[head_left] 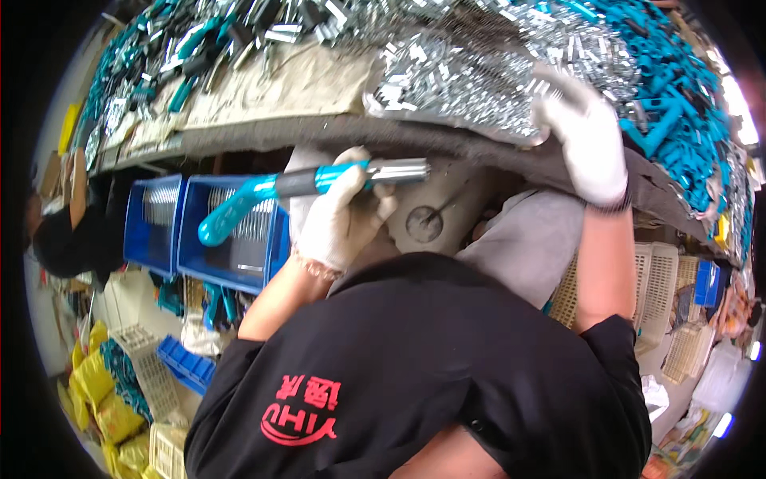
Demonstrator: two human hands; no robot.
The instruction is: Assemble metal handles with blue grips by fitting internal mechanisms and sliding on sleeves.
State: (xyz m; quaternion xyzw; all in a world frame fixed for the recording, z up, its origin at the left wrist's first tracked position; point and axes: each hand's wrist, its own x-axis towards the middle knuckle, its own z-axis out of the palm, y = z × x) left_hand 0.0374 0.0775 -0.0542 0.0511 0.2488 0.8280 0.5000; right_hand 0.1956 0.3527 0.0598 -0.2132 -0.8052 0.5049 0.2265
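Note:
My left hand (339, 214), in a white glove, is closed around a tool (279, 188) with a teal and black handle and a shiny metal front end. It holds the tool level just below the table's edge (319, 132). My right hand (588, 137), also gloved, lies on a heap of small shiny metal parts (455, 80) at the table's near edge. Its fingertips are dipped into the heap, so I cannot tell if they grip any part. My black shirt and grey trousers fill the lower middle.
Teal plastic handles (670, 88) are heaped on the table's right side, with more tools at the far left (159, 56). Two blue crates (231, 247) stand under the table. White baskets (662, 287), yellow bags (104, 399) and another person (56, 235) are around me.

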